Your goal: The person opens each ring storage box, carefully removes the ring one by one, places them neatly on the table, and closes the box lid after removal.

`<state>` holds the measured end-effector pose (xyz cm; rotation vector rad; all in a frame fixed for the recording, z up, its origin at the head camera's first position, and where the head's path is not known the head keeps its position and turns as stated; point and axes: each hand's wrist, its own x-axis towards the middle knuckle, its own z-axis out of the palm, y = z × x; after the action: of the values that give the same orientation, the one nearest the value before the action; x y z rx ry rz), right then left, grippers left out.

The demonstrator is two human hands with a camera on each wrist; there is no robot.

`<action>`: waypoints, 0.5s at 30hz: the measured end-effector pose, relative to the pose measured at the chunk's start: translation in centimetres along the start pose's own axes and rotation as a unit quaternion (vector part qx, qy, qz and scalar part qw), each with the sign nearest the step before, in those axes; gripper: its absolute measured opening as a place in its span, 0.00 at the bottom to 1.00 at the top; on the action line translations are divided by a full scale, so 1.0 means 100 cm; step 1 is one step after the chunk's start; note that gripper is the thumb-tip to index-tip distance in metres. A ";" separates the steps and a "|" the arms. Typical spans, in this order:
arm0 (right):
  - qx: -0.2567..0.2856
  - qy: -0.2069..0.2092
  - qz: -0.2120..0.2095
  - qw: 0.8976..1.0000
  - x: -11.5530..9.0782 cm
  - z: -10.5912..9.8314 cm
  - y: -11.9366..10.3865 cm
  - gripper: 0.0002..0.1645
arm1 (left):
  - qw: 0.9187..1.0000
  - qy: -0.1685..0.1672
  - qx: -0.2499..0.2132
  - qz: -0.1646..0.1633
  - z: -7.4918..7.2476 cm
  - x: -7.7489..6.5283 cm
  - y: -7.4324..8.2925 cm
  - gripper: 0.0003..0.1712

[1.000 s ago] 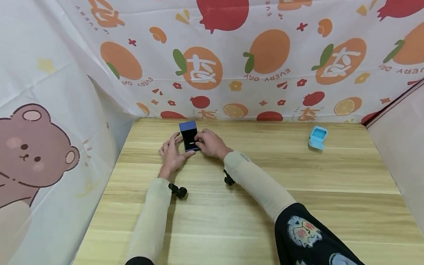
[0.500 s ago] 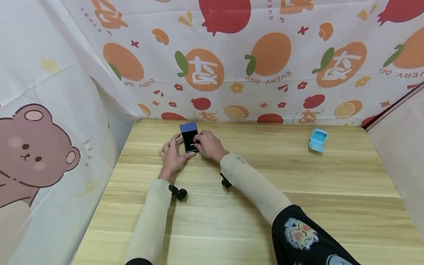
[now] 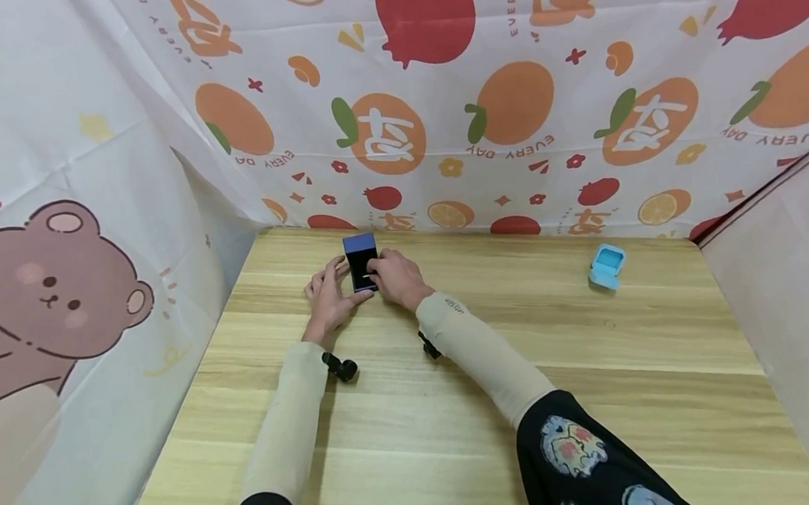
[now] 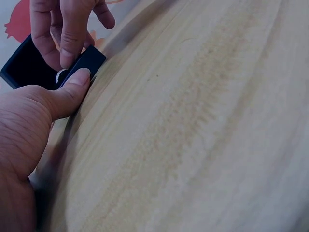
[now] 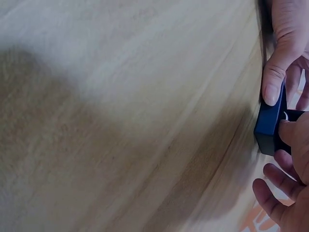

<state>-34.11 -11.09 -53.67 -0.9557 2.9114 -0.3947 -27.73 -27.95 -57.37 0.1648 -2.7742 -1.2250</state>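
A dark blue ring box (image 3: 360,248) stands on the table with its lid raised. My left hand (image 3: 329,301) holds it from the left, the thumb (image 4: 77,79) lying along its front edge in the left wrist view. Inside the box is a silver ring (image 4: 60,76) with a row of small stones, partly covered by fingers. My right hand (image 3: 401,276) reaches into the box from the right, thumb and fingertips pinching at the ring. The right wrist view shows the right thumb (image 5: 287,130) against the ring, over the box's front wall (image 5: 270,121).
A small light blue box (image 3: 607,266) stands with its lid up at the right rear of the wooden table (image 3: 459,429). Fruit-printed cloth (image 3: 485,192) hangs behind the table's back edge. A bear-printed cloth (image 3: 47,285) hangs at the left.
My right hand has shifted slightly left, farther over the ring in the box. The left hand and the ring box have stayed in place.
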 end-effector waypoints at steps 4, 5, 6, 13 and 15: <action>-0.008 0.001 0.004 1.000 -0.001 -0.003 -0.002 0.13 | 1.000 0.002 -0.001 0.002 0.000 0.000 0.001 0.55; -0.008 -0.001 0.004 1.000 -0.001 -0.003 -0.003 0.14 | 1.000 0.003 0.001 0.002 0.001 0.000 0.000 0.55; -0.010 -0.002 0.003 1.000 -0.002 -0.002 -0.003 0.14 | 1.000 0.003 0.004 0.000 0.001 0.000 0.000 0.55; -0.041 0.007 -0.008 0.999 -0.003 -0.001 -0.005 0.14 | 1.000 0.009 0.007 0.000 0.003 0.000 -0.003 0.55; -0.057 0.010 -0.012 0.998 -0.002 0.000 -0.004 0.15 | 1.000 0.010 0.008 0.000 0.004 0.001 -0.004 0.55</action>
<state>-33.66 -11.29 -53.56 -1.0063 2.9717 -0.2415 -27.87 -27.94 -57.87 0.1768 -2.7679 -1.1955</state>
